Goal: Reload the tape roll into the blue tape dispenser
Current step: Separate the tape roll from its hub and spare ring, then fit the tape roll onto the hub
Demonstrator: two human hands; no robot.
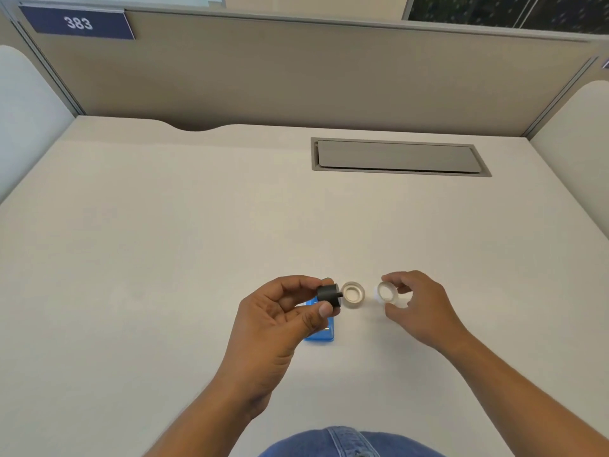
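- Two rings of clear tape show on the desk (164,258): one roll (353,294) lies flat between the hands, and a second ring (386,291) is pinched in the right hand (418,305). Which is the fresh roll and which a spent core I cannot tell.
- The left hand (280,321) holds the black spool (329,294) between thumb and fingertips, its small axle stub pointing toward the lying roll, close to it but not in it.
- The right hand's fingers are curled around its ring, gripping it by the rim just above the desk.
- The dispenser (321,333) lies on the desk under the left hand, mostly hidden; only its blue near end shows. Its cradle cannot be seen.
- Done, by my reading: the spool is out of the dispenser.
- Left: push the spool through the new roll, seat both in the dispenser, and lead the tape end to the cutter.
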